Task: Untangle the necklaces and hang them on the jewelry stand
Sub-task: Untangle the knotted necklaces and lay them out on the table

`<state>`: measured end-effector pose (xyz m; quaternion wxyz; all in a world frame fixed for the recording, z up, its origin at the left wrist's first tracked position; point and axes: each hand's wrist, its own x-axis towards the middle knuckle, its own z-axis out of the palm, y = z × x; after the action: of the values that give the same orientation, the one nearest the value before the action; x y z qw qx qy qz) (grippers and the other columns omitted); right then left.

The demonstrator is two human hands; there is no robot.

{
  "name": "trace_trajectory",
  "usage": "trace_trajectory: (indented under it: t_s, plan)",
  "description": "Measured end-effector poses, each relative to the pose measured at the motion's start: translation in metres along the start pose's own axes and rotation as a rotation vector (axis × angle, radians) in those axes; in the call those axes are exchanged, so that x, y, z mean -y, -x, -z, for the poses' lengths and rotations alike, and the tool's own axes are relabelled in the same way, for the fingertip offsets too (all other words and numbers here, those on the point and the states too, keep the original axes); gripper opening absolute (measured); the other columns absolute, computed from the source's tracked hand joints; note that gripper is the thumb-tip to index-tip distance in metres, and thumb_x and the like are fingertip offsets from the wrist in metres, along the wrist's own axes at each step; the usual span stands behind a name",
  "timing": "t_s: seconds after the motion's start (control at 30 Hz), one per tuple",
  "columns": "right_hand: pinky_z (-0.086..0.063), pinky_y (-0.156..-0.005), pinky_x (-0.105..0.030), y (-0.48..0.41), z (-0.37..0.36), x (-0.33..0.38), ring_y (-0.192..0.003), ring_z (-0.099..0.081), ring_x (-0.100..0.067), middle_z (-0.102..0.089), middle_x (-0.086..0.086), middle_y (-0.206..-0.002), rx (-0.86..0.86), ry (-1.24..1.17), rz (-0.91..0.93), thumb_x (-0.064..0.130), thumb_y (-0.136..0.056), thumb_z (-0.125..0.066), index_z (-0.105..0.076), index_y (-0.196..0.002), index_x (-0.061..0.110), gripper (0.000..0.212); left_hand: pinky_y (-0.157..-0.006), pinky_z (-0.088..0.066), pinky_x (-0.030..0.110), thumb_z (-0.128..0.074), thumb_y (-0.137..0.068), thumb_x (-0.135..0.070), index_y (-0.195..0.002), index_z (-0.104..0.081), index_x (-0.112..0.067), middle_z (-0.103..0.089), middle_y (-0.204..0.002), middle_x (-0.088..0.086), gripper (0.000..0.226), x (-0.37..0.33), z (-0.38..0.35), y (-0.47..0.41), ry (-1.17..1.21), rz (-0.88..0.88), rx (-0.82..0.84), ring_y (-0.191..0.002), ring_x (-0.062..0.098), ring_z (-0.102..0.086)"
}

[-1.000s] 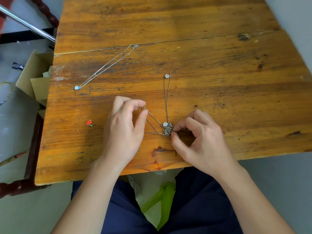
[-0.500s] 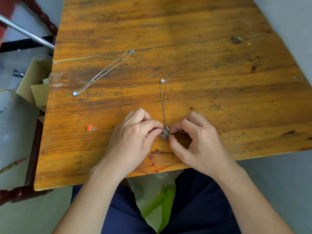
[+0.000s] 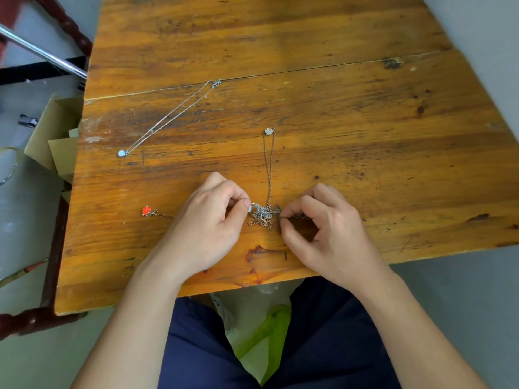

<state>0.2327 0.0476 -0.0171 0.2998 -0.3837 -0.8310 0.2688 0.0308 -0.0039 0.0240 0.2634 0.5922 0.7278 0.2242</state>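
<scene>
A knot of thin tangled chains [image 3: 262, 216] lies on the wooden table [image 3: 337, 136] near its front edge. My left hand [image 3: 209, 223] pinches the knot's left side, at a small pale pendant. My right hand [image 3: 323, 228] pinches a chain on the knot's right side. From the knot a silver chain runs away from me to a white flower pendant [image 3: 269, 131]. Another chain runs left under my left hand to a red pendant [image 3: 146, 211]. A separate, straightened silver necklace [image 3: 168, 119] with a pale blue pendant lies at the left. No jewelry stand is in view.
Cardboard boxes [image 3: 56, 136] sit on the floor left of the table, beside a dark wooden rail [image 3: 53, 248]. A metal rod [image 3: 42, 54] crosses the upper left corner. A green and white plastic bag [image 3: 261, 332] lies between my legs under the table's front edge.
My left hand came in from the left and closed on the knot. The knot has since spread a little between both hands. A chain with the red pendant now trails left.
</scene>
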Motion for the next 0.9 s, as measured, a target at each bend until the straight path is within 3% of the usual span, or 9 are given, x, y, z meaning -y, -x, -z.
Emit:
trace_trajectory:
  t_s: [0.23,0.47,0.6,0.73,0.9]
  plan:
    - [-0.048,-0.077,-0.030,0.000,-0.002,0.003,-0.084,-0.056,-0.017,-0.057,0.001,-0.087,-0.029,0.012,-0.003,0.018,-0.089,-0.071,-0.073,-0.092,0.015,0.005,-0.070,-0.038,0.015,-0.052,-0.098,-0.026,-0.094,-0.063,-0.024,-0.050,-0.095,-0.013,0.012,0.002,-0.001,-0.007,-0.052,0.016,-0.101,-0.087,-0.003,-0.050]
    - [-0.051,-0.082,-0.033,0.002,-0.005,0.001,-0.095,-0.057,-0.021,-0.057,-0.004,-0.098,-0.090,0.099,-0.015,0.018,-0.094,-0.067,-0.072,-0.118,0.008,0.027,-0.068,-0.042,0.017,-0.056,-0.096,-0.027,-0.104,-0.065,-0.021,-0.050,-0.095,-0.009,0.013,0.002,-0.007,-0.005,-0.048,-0.003,-0.230,-0.078,0.003,-0.053]
    - [-0.050,-0.084,-0.037,0.002,-0.004,0.002,-0.098,-0.056,-0.023,-0.057,-0.006,-0.103,-0.103,0.115,-0.027,0.020,-0.093,-0.067,-0.070,-0.122,0.007,0.032,-0.070,-0.040,0.012,-0.060,-0.095,-0.024,-0.108,-0.065,-0.015,-0.054,-0.101,-0.006,0.016,-0.002,-0.015,0.015,-0.020,-0.040,-0.331,-0.079,0.009,-0.056]
    - [-0.049,-0.086,-0.039,0.002,-0.002,0.003,-0.099,-0.057,-0.023,-0.058,-0.007,-0.105,-0.127,0.115,-0.035,0.018,-0.091,-0.067,-0.072,-0.115,0.009,0.026,-0.085,-0.043,0.026,-0.062,-0.089,-0.017,-0.102,-0.068,-0.010,-0.058,-0.104,0.001,0.016,-0.001,-0.025,0.037,-0.149,-0.102,-0.368,-0.097,0.019,-0.054]
    - [-0.049,-0.082,-0.042,0.003,-0.002,0.004,-0.096,-0.057,-0.025,-0.060,-0.006,-0.103,-0.119,0.124,-0.028,0.019,-0.091,-0.067,-0.073,-0.106,0.011,0.019,-0.089,-0.043,0.037,-0.065,-0.086,-0.027,-0.103,-0.069,-0.013,-0.060,-0.108,0.001,0.022,0.004,-0.026,0.055,-0.251,-0.050,-0.403,-0.103,0.023,-0.053]
